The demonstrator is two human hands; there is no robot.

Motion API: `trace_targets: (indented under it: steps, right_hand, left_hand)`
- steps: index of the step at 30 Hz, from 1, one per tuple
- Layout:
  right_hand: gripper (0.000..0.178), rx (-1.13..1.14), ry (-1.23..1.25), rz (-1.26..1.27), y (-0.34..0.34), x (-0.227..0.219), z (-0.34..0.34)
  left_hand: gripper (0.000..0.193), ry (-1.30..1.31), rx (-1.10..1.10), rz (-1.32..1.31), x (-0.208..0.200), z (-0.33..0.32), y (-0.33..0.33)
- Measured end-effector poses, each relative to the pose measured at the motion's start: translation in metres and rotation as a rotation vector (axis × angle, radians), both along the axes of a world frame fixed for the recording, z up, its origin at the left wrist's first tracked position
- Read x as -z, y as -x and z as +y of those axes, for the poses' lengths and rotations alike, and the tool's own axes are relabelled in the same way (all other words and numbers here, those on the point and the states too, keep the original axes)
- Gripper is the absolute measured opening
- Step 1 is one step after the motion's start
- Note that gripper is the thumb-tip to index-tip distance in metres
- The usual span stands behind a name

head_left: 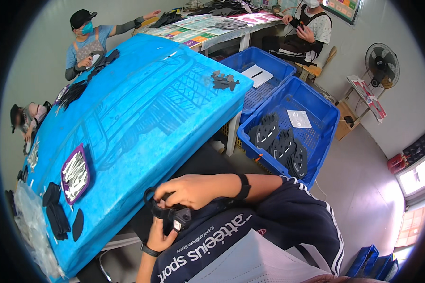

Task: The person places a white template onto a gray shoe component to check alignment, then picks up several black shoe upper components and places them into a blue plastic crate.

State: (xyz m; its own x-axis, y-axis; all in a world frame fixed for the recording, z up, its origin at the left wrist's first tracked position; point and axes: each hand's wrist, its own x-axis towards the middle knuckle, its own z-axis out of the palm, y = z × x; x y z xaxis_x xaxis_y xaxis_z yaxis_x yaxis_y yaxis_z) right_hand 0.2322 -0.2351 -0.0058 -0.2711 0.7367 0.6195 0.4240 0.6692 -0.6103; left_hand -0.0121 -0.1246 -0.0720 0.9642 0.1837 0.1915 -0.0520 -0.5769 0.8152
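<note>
In front of my torso, beside the near edge of the blue-covered table, both hands are close together around a black strap (149,194) with a small black box-shaped camera (184,216). My right hand (191,191) reaches in from the right, fingers bent and pinched at the strap. Below it, my left hand (158,236) has its thumb and fingers closed around the strap's lower part, next to the camera. Some fingertips are hidden behind the strap and the other hand. Black bands sit on both of my arms.
The blue table (127,113) carries a purple-rimmed tray (86,165) of silvery strips, black fabric pieces (56,214) and dark cutouts (224,80). A blue crate (323,137) to the right holds black padded pieces (281,146). Co-workers sit around the tables. A fan (382,66) stands far right.
</note>
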Motion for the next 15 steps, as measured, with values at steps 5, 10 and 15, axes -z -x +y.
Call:
trace_targets:
  steps: [5,10,15]
  right_hand:
    - [0.019,-0.032,0.154,-0.190,0.009,-0.005,-0.010]
    - [0.017,0.227,-0.185,-0.361,0.008,-0.005,-0.007]
    - [0.025,0.408,-0.159,-0.604,0.004,-0.001,-0.012]
  left_hand:
    - [0.096,0.436,0.256,0.128,0.008,-0.004,-0.016]
    - [0.093,0.882,0.299,-0.062,-0.016,-0.012,-0.044]
    - [0.087,0.712,0.082,0.243,-0.027,-0.018,-0.052]
